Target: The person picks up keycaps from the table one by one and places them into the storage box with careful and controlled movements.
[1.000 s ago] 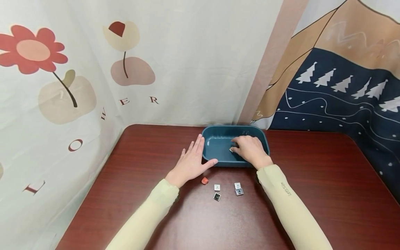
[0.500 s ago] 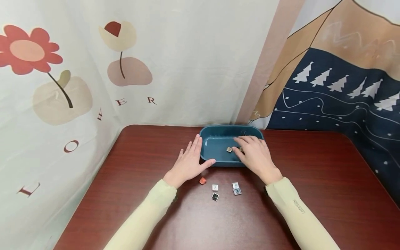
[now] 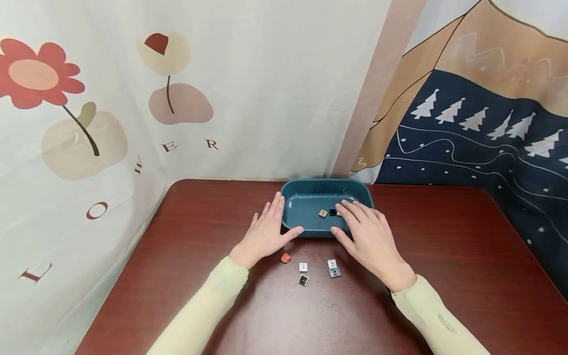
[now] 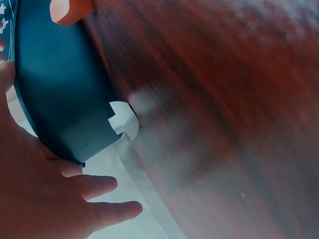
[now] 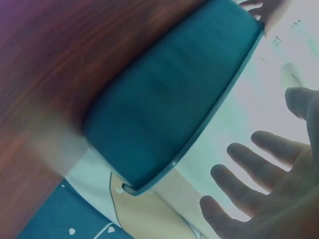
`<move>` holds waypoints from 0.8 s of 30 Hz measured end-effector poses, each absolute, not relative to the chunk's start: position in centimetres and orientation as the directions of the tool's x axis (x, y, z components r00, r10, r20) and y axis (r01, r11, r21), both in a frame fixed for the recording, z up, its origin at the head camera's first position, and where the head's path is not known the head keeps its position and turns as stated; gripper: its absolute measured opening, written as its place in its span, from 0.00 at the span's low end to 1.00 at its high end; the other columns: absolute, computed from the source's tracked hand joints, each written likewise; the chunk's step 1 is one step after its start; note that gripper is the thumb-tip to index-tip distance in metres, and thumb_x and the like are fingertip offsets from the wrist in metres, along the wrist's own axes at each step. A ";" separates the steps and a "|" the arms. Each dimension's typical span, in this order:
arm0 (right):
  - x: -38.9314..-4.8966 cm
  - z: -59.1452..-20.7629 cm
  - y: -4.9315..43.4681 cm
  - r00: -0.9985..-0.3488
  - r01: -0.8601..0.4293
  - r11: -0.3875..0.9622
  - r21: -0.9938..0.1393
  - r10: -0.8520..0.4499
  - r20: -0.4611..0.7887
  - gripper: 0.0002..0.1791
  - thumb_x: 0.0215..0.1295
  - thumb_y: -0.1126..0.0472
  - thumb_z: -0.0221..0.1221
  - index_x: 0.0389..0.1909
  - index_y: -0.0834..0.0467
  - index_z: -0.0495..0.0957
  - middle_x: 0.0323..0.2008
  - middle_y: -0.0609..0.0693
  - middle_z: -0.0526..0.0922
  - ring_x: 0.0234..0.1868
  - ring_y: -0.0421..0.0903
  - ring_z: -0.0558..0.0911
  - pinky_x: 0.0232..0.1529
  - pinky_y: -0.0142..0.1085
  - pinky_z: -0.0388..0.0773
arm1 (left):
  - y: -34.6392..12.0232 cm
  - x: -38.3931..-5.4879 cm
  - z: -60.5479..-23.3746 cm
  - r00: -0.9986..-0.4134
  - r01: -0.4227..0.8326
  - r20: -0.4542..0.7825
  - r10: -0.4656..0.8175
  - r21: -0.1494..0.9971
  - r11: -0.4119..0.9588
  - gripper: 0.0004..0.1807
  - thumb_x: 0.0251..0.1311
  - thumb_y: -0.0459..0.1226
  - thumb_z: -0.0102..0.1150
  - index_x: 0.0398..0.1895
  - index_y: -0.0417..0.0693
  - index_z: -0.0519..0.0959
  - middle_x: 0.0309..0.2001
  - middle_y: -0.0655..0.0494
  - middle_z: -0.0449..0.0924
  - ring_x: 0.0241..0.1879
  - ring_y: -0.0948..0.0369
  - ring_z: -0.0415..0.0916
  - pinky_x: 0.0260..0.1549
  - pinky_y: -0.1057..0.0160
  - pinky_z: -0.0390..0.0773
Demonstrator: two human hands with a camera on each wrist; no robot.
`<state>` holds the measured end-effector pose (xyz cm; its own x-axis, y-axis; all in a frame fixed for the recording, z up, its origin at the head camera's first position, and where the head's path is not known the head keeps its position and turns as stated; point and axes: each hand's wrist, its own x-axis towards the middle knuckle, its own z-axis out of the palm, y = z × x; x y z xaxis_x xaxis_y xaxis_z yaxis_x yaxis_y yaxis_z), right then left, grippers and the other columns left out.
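A dark teal plastic basin (image 3: 301, 233) stands near the table's far edge. My left hand (image 3: 265, 228) rests against its left end, fingers straight and thumb along the front rim. Over the basin's right front part is my right hand (image 3: 368, 236), fingers spread and relaxed, holding nothing. Inside the basin lie a tan keycap (image 3: 323, 213) and a black keycap (image 3: 333, 212); a pale one beside them is partly hidden by my right fingers. In front of the basin are an orange keycap (image 3: 286, 258), white keycaps (image 3: 303, 267), a black-centred one (image 3: 303, 280) and a grey one (image 3: 335, 272).
The reddish-brown wooden table (image 3: 213, 217) spreads out on both sides of the basin. Behind it hangs a pale curtain (image 3: 266, 98) with flower prints, and a navy cloth with white trees (image 3: 466, 133) hangs at the right.
My right hand has let go of the tan keycap in the basin, drawn back toward me and to the right, and its fingers have straightened. The left hand stays at the basin's end.
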<state>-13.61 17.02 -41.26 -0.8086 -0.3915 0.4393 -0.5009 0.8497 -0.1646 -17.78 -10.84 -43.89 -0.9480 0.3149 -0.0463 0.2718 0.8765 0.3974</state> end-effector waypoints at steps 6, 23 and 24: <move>-12.0 -41.6 17.2 -0.785 -0.521 0.843 -0.135 -0.411 0.465 0.34 0.70 0.41 0.62 0.69 0.58 0.76 0.67 0.56 0.79 0.66 0.60 0.76 0.63 0.60 0.69 | -10.9 -17.8 -43.9 -0.947 0.275 -0.046 0.317 0.395 0.877 0.60 0.66 0.74 0.46 0.85 0.47 0.38 0.85 0.54 0.33 0.81 0.42 0.45 0.71 0.32 0.52; -9.2 -43.2 17.3 -0.709 -0.564 0.826 -0.008 -0.478 0.518 0.38 0.80 0.32 0.37 0.58 0.56 0.85 0.55 0.54 0.86 0.58 0.58 0.82 0.58 0.59 0.72 | -10.8 -17.8 -43.9 -0.949 0.272 -0.041 0.314 0.401 0.875 0.59 0.66 0.73 0.46 0.85 0.48 0.38 0.85 0.55 0.32 0.81 0.43 0.45 0.72 0.32 0.52; -9.1 -43.2 17.3 -0.709 -0.565 0.825 -0.004 -0.483 0.513 0.39 0.80 0.32 0.36 0.58 0.56 0.85 0.54 0.54 0.87 0.57 0.58 0.82 0.58 0.58 0.72 | -10.8 -17.8 -43.9 -0.949 0.272 -0.039 0.314 0.403 0.874 0.59 0.66 0.72 0.47 0.85 0.47 0.38 0.85 0.55 0.32 0.81 0.43 0.46 0.72 0.32 0.52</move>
